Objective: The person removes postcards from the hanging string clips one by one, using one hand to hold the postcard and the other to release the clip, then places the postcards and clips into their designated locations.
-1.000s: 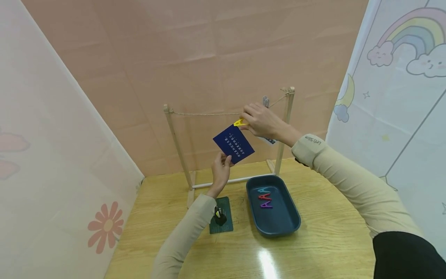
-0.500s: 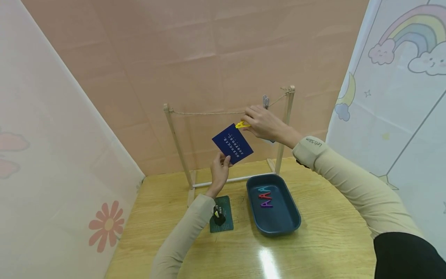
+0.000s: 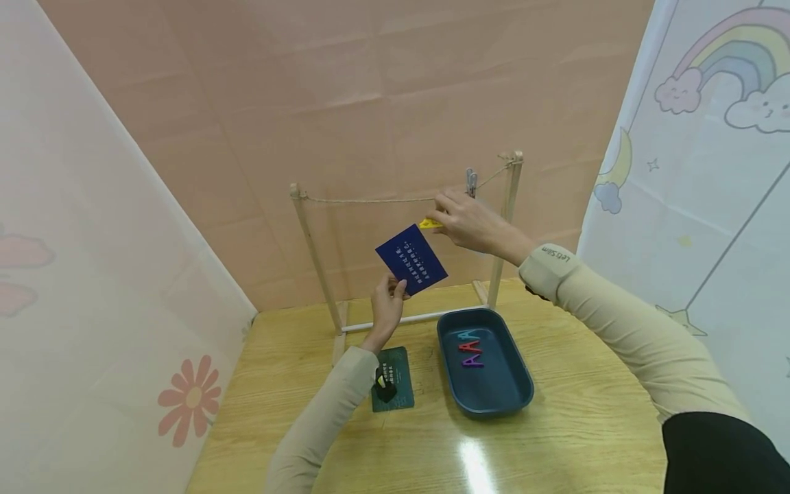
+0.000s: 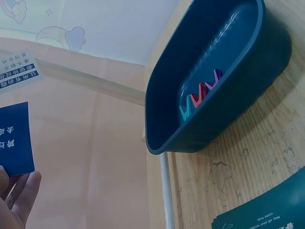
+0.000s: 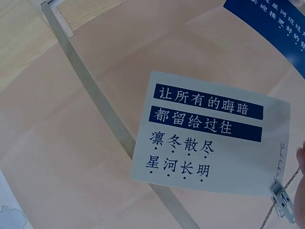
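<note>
My left hand [image 3: 387, 307] pinches the lower corner of a dark blue card [image 3: 411, 261] with white writing, held tilted in front of the rope [image 3: 364, 201]. In my right hand [image 3: 472, 223] is a yellow clothespin [image 3: 428, 224], its tip right at the card's upper corner. A grey clothespin [image 3: 472, 180] clamps a white card [image 5: 209, 138] with blue bands to the rope, near the right post. In the head view my right hand mostly hides that white card. The left wrist view shows fingertips [image 4: 28, 191] on the blue card's bottom edge.
A wooden frame with left post [image 3: 316, 261] and right post [image 3: 512, 199] carries the rope. A dark blue tray [image 3: 487, 405] holds teal [image 3: 468, 335], red [image 3: 469, 346] and purple [image 3: 472, 361] clothespins. Dark green cards [image 3: 402, 377] lie on the table [image 3: 580, 384], partly under my left wrist.
The yellow clothespin, which overlapped the blue card's upper corner, has shifted slightly down and off the corner with my right hand. The card has dipped slightly in my left hand.
</note>
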The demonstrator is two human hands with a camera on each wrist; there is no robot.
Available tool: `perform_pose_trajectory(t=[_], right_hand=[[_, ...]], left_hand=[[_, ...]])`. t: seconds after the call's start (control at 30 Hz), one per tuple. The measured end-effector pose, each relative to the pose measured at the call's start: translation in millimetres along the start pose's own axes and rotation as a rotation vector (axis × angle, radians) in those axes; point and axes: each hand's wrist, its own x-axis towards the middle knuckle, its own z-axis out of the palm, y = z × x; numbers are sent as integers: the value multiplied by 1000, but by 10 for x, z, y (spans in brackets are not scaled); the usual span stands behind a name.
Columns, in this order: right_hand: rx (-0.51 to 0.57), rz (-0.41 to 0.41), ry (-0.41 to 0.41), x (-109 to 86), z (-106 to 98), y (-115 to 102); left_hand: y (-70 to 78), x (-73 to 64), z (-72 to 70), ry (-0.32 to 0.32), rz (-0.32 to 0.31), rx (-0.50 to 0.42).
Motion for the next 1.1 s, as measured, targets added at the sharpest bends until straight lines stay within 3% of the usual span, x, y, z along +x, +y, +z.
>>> perform_pose_trajectory(t=[0.67, 0.87, 1.1], right_hand=[[20, -24, 81, -64, 169, -18], [36, -30, 87, -78, 213, -47], [51, -12, 54, -135, 243, -75]], left_hand=[[-85, -62, -65, 16, -37, -32], [-101, -63, -111, -10, -99, -4], [-112, -78, -183, -46, -116, -8]])
